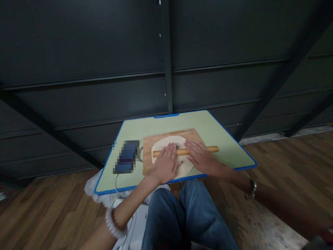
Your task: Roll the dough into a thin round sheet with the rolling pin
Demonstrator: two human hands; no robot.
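Near the middle of the frame, a wooden rolling pin [182,152] lies across a pale, rounded sheet of dough [185,169], which rests on a wooden board [147,161]. Both hands bear on the pin: the left hand [165,163] lies flat over its left-centre part, fingers stretched out close together and thumb held away, while the right hand [202,157] lies slantwise over its right half, fingers likewise extended — neither is curled round the wood. The pin's right end pokes out beyond the right hand.

The board sits on a light green bench [227,157] with a blue rim, its near edge just above the person's jeans [165,212] at bottom centre. Left of the board is a dark device [127,157], blurred into blocks, with a pale cable [116,182] running down from it. A white bracelet [113,224] circles the left wrist; a metallic one shows on the right. Dark panels [84,44] fill the upper frame — wood-look flooring [49,202] shows at lower left.
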